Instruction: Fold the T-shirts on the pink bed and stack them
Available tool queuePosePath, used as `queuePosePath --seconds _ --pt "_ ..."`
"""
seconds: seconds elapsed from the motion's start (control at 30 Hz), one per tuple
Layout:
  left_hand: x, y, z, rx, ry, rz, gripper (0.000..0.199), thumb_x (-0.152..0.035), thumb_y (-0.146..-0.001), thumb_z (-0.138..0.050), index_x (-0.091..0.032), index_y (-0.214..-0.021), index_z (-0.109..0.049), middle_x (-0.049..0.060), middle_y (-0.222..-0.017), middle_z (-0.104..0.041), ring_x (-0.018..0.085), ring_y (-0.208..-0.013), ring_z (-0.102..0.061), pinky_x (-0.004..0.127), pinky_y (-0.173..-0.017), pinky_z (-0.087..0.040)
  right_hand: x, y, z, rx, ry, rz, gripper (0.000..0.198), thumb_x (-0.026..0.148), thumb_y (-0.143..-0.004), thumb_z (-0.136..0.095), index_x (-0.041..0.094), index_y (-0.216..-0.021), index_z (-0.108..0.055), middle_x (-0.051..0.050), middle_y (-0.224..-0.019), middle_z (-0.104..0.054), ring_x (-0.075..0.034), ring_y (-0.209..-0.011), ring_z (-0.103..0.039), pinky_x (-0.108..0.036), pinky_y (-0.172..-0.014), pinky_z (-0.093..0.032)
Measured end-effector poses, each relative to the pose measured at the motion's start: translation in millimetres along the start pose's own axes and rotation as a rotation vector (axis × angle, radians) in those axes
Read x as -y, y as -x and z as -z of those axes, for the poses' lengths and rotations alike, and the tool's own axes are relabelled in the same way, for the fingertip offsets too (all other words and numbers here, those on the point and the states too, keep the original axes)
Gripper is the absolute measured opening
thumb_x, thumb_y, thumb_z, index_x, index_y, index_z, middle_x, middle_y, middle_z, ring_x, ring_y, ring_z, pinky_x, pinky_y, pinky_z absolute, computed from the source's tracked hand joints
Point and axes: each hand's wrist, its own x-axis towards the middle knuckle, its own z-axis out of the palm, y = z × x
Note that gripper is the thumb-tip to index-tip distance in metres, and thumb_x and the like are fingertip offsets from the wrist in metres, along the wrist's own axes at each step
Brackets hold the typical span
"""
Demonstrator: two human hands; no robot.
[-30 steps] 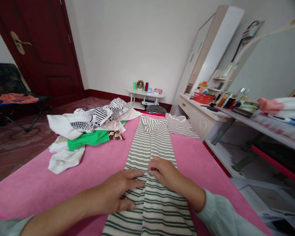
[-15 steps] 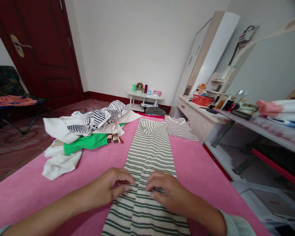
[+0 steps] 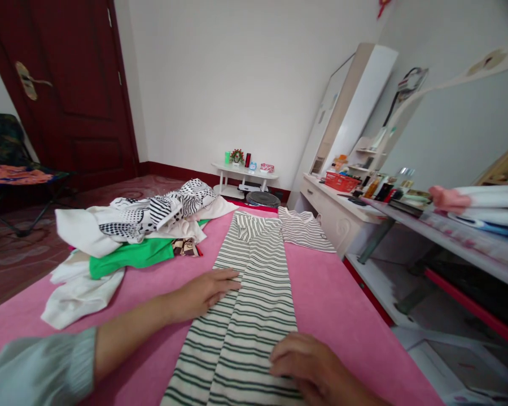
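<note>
A long cream garment with dark green stripes (image 3: 254, 316) lies lengthwise before me, folded into a narrow strip with a crease running down it. My left hand (image 3: 203, 293) rests on its left half, fingers stretched out and lying flat near the crease. Lower down, at the garment's right edge, my right hand (image 3: 307, 363) lies with its fingers loosely bent over the cloth; its thumb is partly hidden. Beyond the strip's far end, on the right, is a smaller folded striped top (image 3: 305, 230).
A pink bedspread (image 3: 334, 304) lies under everything. On the left is a heap of clothes (image 3: 144, 217) with a green piece (image 3: 131, 255). A dressing table (image 3: 334, 208) and a shelf table (image 3: 449, 237) stand close on the right. A low white table (image 3: 243, 171) is by the wall.
My left hand has moved forward and flattened out on the cloth. My right hand has drawn back toward me and to the right edge. The view has shifted slightly.
</note>
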Motion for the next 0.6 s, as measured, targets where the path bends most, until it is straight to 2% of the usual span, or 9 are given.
queuePosePath --seconds 0.1,0.23,0.33,0.43,0.53,0.6 --pt "-0.5 40.9 19.2 0.063 0.119 0.076 0.044 -0.015 -0.091 -0.041 -0.032 -0.13 -0.055 0.002 -0.149 -0.039 0.02 -0.135 -0.039 0.038 -0.111 -0.033 -1.9 27.6 25.1 -0.054 0.2 -0.027 0.035 0.017 -0.092 -0.048 0.035 -0.12 -0.058 -0.004 -0.116 -0.065 -0.014 -0.11 -0.059 -0.027 -0.093 -0.048" --pt "-14.2 75.3 36.3 0.176 0.196 0.115 0.038 -0.017 -0.088 -0.051 -0.033 -0.12 -0.063 0.0 -0.15 -0.037 0.023 -0.136 -0.038 0.039 -0.109 -0.036 -11.7 40.5 21.8 -0.036 0.312 0.005 0.038 0.018 -0.087 -0.058 0.036 -0.121 -0.059 -0.004 -0.129 -0.059 -0.016 -0.121 -0.054 -0.028 -0.099 -0.046" --pt "-22.7 76.4 32.5 0.106 0.169 0.072 0.024 -0.023 -0.088 -0.055 -0.03 -0.105 -0.071 0.003 -0.142 -0.048 0.024 -0.134 -0.039 0.041 -0.11 -0.033 -24.2 35.8 6.3 -0.032 0.308 0.081 0.029 0.019 -0.088 -0.056 0.034 -0.111 -0.063 -0.003 -0.125 -0.061 -0.017 -0.119 -0.055 -0.031 -0.101 -0.045" --pt "-29.4 66.9 24.1 0.047 0.144 -0.034 0.019 -0.029 -0.091 -0.054 -0.025 -0.091 -0.072 0.006 -0.12 -0.064 0.023 -0.126 -0.047 0.04 -0.11 -0.033 -30.5 30.7 -1.1 -0.067 0.243 0.071 0.025 0.021 -0.091 -0.051 0.03 -0.111 -0.061 -0.004 -0.12 -0.064 -0.018 -0.117 -0.056 -0.036 -0.103 -0.043" --pt "-42.8 62.5 23.2 0.04 0.209 -0.049 0.026 -0.032 -0.095 -0.043 -0.021 -0.09 -0.067 0.007 -0.099 -0.069 0.019 -0.101 -0.06 0.033 -0.096 -0.043 -18.8 27.4 5.9 -0.117 0.138 -0.026 0.026 0.026 -0.094 -0.047 0.028 -0.116 -0.06 -0.006 -0.112 -0.066 -0.017 -0.11 -0.06 -0.032 -0.099 -0.047" --pt "-57.9 67.0 27.5 0.055 0.263 0.021 0.026 -0.034 -0.096 -0.041 -0.021 -0.093 -0.064 0.006 -0.095 -0.068 0.016 -0.089 -0.061 0.027 -0.084 -0.046 -2.1 24.9 15.6 -0.054 0.058 -0.142 0.024 0.031 -0.093 -0.048 0.028 -0.112 -0.064 -0.004 -0.106 -0.068 -0.017 -0.103 -0.063 -0.028 -0.093 -0.05"
